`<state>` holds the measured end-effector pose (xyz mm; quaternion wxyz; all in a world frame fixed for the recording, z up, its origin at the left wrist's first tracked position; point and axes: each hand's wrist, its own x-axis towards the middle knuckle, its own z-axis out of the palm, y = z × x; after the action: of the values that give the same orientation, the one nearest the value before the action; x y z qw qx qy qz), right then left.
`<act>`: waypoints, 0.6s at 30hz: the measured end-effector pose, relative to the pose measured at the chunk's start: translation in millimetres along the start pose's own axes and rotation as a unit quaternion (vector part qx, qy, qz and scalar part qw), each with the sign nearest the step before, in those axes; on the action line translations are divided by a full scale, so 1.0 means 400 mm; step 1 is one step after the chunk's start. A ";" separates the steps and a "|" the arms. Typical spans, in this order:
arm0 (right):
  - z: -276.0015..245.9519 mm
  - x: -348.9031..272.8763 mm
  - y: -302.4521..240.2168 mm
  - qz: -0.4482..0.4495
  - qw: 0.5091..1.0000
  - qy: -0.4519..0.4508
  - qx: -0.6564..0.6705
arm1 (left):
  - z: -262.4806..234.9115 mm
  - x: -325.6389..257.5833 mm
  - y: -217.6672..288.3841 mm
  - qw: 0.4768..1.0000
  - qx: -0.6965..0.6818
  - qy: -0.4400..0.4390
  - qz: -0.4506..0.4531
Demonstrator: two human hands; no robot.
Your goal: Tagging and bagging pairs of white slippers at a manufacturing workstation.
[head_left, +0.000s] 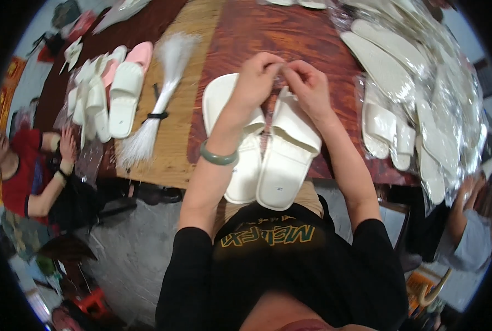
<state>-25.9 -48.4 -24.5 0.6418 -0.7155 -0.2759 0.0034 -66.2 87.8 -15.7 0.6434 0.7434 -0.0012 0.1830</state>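
Observation:
A pair of white open-toed slippers lies side by side at the table's front edge, heels toward me: the left slipper and the right slipper. Over their far ends, my left hand and my right hand meet with fingertips pinched close together. Whatever is between the fingertips is too thin or small to make out. My left forearm crosses above the left slipper and hides part of its strap. My right wrist is beside the right slipper's outer edge.
Left of me lies a bundle of white plastic strands, tied with a black band. Beyond it are several white and pink slippers. Bagged white slippers pile up on the right. People sit at both sides: a red sleeve and a grey sleeve.

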 end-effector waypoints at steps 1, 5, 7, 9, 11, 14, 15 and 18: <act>-0.001 -0.001 -0.008 0.023 1.000 -0.008 0.010 | 0.003 0.002 -0.018 1.000 -0.005 0.005 0.012; -0.035 -0.005 -0.024 0.040 0.996 0.002 0.077 | 0.022 0.016 -0.010 0.998 0.052 0.000 0.035; -0.031 -0.005 -0.017 0.038 0.995 -0.004 0.091 | 0.018 0.008 0.003 0.996 0.070 0.051 0.017; -0.036 -0.004 -0.007 0.064 0.992 -0.053 0.094 | 0.015 0.005 0.011 0.999 -0.003 0.053 0.012; -0.006 -0.006 -0.014 0.055 0.992 -0.069 0.086 | 0.002 0.012 0.039 0.996 -0.064 0.055 -0.009; 0.015 -0.014 -0.015 0.028 0.994 -0.099 0.043 | -0.023 0.039 0.104 0.977 -0.192 0.077 0.056; 0.017 -0.020 -0.017 0.011 0.993 -0.120 0.011 | -0.036 0.049 0.128 0.977 -0.190 0.080 0.060; 0.013 -0.024 -0.034 -0.029 0.982 -0.181 -0.048 | -0.087 0.056 0.268 0.900 -0.401 0.058 0.163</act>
<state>-41.2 -47.1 -16.2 0.5457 -0.7249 -0.4082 0.1009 -80.1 107.8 96.7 0.8471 0.4002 -0.1579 0.3121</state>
